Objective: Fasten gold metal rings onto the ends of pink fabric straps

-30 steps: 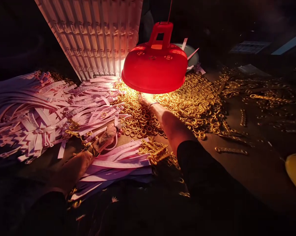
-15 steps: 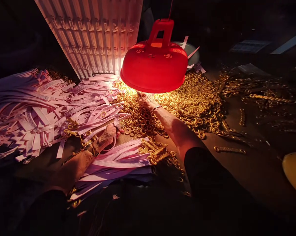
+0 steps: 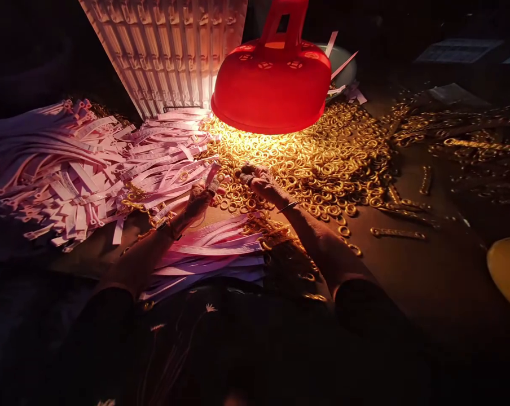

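Note:
My left hand point(image 3: 199, 202) is closed around the end of a white plastic strap point(image 3: 212, 172), held upright just in front of the ring heap. My right hand point(image 3: 260, 183) is curled, fingers pinched together over the gold rings point(image 3: 322, 163); what it pinches is too small to make out. The two hands are close together, a few centimetres apart. A small bundle of white straps with rings at their ends point(image 3: 212, 254) lies under my left forearm. A big loose pile of white straps point(image 3: 69, 169) spreads to the left.
A red lamp shade point(image 3: 274, 84) hangs low over the rings, lighting them. A ribbed white panel point(image 3: 166, 51) leans at the back. A pale bowl point(image 3: 343, 62) sits behind the lamp. More gold pieces point(image 3: 449, 146) lie to the right, and a yellow object point(image 3: 509, 270) is at the right edge.
My right hand has drawn back from under the lamp toward my left hand and curled shut. My left hand has lifted the strap end. The view has tilted down slightly.

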`<state>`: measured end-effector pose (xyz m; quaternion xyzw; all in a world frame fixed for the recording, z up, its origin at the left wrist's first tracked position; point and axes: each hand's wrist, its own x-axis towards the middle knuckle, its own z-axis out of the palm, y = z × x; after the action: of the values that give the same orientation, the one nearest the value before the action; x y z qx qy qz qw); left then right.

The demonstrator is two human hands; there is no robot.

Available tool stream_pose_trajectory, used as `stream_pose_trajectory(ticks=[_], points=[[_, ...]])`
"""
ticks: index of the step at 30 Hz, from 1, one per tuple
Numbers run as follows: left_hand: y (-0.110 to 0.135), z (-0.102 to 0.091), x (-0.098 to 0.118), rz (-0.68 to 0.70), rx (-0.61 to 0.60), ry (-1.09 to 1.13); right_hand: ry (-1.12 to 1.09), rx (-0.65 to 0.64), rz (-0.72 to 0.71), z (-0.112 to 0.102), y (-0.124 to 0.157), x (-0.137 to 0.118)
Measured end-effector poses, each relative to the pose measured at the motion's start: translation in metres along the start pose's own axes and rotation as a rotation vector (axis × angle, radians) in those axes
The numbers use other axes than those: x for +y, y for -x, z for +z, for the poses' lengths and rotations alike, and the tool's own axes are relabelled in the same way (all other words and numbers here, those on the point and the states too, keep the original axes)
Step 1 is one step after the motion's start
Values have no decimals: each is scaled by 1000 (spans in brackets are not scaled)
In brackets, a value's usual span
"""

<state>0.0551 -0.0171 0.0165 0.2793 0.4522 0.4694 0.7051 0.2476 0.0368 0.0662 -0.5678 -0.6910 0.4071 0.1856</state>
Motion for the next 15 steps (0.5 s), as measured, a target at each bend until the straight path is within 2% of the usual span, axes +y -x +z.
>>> stream_pose_trajectory(ticks=[4,8,11,15], points=[[-7,5,-8,-48,-19,-5,-137,-78,18,8,22,-5],[-4,15,-11,-77,-48,38,-144,-135,-33,17,32,-8],[2,18,-8,-81,-19,53,-95,-94,-53,20,33,-2],[7,14,-4,-173,-31,115,-173,60,21,21,31,17]])
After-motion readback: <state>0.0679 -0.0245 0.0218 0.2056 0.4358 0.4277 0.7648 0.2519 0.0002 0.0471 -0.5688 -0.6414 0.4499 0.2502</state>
